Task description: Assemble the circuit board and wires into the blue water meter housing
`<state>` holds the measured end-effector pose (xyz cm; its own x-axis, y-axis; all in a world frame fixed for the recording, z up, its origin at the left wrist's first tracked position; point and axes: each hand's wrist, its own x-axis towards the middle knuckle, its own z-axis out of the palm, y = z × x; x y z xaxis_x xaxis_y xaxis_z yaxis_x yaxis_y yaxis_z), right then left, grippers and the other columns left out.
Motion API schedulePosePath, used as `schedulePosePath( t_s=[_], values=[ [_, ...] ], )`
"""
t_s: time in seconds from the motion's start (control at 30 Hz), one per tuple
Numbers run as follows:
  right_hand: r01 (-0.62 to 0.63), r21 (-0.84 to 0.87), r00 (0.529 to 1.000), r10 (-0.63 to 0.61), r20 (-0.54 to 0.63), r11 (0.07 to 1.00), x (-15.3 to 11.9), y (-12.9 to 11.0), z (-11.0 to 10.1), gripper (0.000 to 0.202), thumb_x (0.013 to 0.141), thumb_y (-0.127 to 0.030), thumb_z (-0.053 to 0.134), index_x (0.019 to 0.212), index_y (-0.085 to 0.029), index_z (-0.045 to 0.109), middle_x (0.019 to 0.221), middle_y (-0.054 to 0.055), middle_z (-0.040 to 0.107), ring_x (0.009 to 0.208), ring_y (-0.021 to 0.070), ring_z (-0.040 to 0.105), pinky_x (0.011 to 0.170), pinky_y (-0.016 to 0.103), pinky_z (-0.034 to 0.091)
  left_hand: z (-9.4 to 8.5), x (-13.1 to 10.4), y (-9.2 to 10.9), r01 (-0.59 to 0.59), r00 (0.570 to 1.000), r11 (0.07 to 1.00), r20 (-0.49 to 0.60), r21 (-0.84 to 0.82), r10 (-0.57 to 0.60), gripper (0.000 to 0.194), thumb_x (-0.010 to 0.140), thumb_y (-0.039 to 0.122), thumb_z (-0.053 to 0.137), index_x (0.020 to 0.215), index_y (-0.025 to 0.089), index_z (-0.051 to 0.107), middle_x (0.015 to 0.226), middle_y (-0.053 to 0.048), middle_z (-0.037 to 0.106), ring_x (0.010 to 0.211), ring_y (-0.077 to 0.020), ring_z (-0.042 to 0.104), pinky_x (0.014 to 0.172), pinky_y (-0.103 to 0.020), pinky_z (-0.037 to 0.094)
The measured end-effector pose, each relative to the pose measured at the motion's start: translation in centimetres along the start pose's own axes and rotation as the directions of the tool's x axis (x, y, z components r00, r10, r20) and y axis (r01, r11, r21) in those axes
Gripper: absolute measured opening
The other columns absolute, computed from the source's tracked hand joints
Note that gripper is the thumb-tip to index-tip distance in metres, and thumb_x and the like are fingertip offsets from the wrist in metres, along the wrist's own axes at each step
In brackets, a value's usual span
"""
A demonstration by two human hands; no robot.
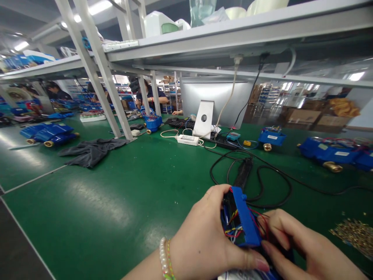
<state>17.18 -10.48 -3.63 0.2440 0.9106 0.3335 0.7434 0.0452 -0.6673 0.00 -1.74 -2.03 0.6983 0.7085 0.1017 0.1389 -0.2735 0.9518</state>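
Observation:
In the lower right, my left hand [208, 233] is wrapped around a blue plastic meter housing [246, 221], tilted, its open side showing a dark interior with red, yellow and white wires [235, 232]. My right hand [294, 241] is closed at the housing's right side. Thin red and black wires [259, 217] run to its fingertips, which partly hide them. Below the hands, more of a blue body and a pale labelled part show, mostly covered. Just beyond the housing lies a black corded tool [243, 173], probably an electric screwdriver.
A pile of small brass-coloured screws [354, 235] lies at right. Black cable [287, 190] loops behind the hands. Further back stand a monitor [215, 99], a white power adapter [188, 140] and blue meters [272, 137]. A grey cloth [91, 151] lies at left, near shelf posts. People sit beyond.

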Motion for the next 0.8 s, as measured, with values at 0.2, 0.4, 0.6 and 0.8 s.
schedulePosePath(
  t_s=[0.2,0.4,0.6,0.8],
  values=[
    [-0.001,0.001,1.0,0.001,0.0,1.0,-0.2,-0.3,0.6,0.029,0.077,-0.034,0.06,0.063,-0.023,0.037,0.054,-0.003,0.044,0.053,0.0154,0.044,0.047,0.023,0.038,0.0,-0.2,-0.2,-0.036,0.999,0.999,0.013,0.04,0.035,0.095,0.045,0.04,0.087,0.125,0.022,0.037,0.12,-0.008,0.054,0.108,-0.0267,0.054,0.097,-0.044,0.043],
    [0.103,-0.086,0.965,-0.079,0.25,0.991,-0.5,1.6,-0.2,0.021,0.085,-0.025,0.047,0.068,-0.023,0.034,0.065,-0.002,0.051,0.057,0.0156,0.047,0.049,0.025,0.037,-1.5,-0.3,0.0,-0.141,0.982,0.988,0.133,0.062,0.132,0.083,0.056,0.024,0.08,0.127,0.026,0.035,0.121,-0.003,0.051,0.11,-0.0207,0.053,0.099,-0.034,0.043],
    [0.098,-0.06,0.981,-0.086,0.175,0.993,-0.2,0.7,0.0,0.02,0.084,-0.022,0.041,0.07,-0.023,0.027,0.067,-0.003,0.051,0.063,0.0161,0.05,0.05,0.025,0.038,0.4,-0.6,-0.9,-0.122,0.987,0.991,-0.097,0.05,0.127,0.076,0.052,0.025,0.083,0.114,0.021,0.04,0.11,-0.004,0.051,0.096,-0.0199,0.056,0.087,-0.035,0.048],
    [0.046,0.065,0.977,-0.058,0.207,0.997,0.7,-0.4,-0.6,0.013,0.079,-0.021,0.046,0.077,-0.025,0.035,0.067,-0.008,0.048,0.057,0.0106,0.049,0.049,0.016,0.044,0.7,-0.4,-0.3,-0.162,0.978,0.974,-0.108,0.162,0.18,0.093,0.044,0.032,0.087,0.121,0.017,0.038,0.112,-0.008,0.046,0.098,-0.0212,0.053,0.088,-0.035,0.047]
  ],
)
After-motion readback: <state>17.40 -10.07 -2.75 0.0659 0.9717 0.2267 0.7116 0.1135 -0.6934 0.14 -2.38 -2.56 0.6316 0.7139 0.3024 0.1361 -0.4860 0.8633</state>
